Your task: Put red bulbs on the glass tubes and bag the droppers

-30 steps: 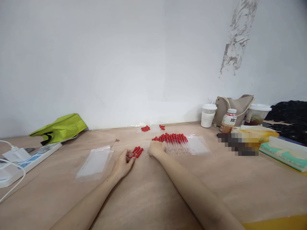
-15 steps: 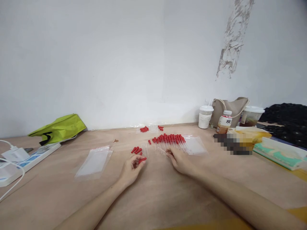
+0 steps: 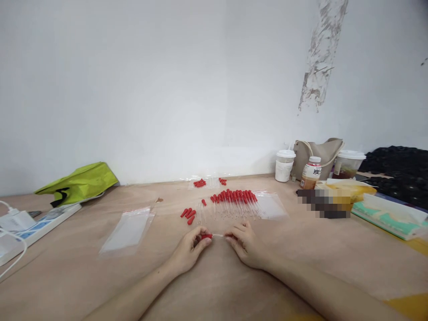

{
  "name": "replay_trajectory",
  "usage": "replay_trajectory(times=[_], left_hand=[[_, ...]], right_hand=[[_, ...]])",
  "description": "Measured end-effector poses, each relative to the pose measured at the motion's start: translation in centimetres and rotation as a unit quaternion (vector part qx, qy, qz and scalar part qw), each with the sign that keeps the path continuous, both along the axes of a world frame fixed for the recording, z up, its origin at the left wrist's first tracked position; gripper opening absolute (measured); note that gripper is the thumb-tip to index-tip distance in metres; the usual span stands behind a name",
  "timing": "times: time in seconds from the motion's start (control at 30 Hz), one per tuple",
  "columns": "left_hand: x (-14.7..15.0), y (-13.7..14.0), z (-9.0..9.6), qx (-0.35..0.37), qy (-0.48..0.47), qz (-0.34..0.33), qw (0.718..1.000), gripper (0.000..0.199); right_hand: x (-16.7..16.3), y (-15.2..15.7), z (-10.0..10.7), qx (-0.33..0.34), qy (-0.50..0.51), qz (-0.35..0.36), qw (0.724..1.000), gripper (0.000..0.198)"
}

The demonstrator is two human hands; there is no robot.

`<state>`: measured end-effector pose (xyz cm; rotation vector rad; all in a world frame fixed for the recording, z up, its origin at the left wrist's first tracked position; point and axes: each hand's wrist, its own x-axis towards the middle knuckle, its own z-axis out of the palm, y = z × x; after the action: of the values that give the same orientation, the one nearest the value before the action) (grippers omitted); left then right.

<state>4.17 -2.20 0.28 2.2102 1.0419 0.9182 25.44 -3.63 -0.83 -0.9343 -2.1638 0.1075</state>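
Observation:
My left hand [image 3: 187, 250] is closed round a red rubber bulb [image 3: 207, 236]. From the right, my right hand [image 3: 248, 246] pinches a thin clear dropper tube [image 3: 218, 235], whose near end meets the bulb's mouth; how far it sits inside I cannot tell. Beyond the hands lies a row of droppers [image 3: 236, 196] with red bulbs and clear tubes pointing toward me. Several loose red bulbs [image 3: 191, 220] rest left of it, beside a few bare tubes [image 3: 199, 214]. Another dropper bulb [image 3: 203, 203] lies just left of the row.
Clear zip bags lie left [image 3: 129, 232] and right [image 3: 272, 206]. A bag of bulbs and tubes [image 3: 211, 182] is by the wall. A power strip [image 3: 43, 227] and green pouch [image 3: 83, 180] stand left; cups [image 3: 285, 167], a bottle [image 3: 310, 174] and a tissue pack [image 3: 388, 216] stand right.
My right hand has drawn back toward me with the tube, away from the row. My left hand has shifted right with the bulb, and the two parts now meet.

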Motion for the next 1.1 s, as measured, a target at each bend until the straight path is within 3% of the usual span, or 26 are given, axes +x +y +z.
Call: replay_trajectory(times=[0.3,0.53,0.87,1.1], left_hand=[[0.3,-0.5,0.2,-0.002,-0.011,-0.016,1.000,0.016],[0.3,-1.2,0.8,-0.002,0.063,-0.034,0.997,0.025],[0.4,-1.3,0.6,0.065,0.080,-0.018,0.995,0.025],[0.3,-1.5,0.5,0.094,0.130,-0.028,0.987,0.028]], right_hand=[[0.1,0.2,-0.5,-0.001,-0.009,-0.001,1.000,0.016],[0.7,0.8,-0.7,0.011,-0.040,0.013,0.999,0.022],[1.0,0.6,-0.2,0.092,-0.120,-0.023,0.988,0.028],[0.4,-0.6,0.5,0.092,-0.126,-0.029,0.987,0.021]])
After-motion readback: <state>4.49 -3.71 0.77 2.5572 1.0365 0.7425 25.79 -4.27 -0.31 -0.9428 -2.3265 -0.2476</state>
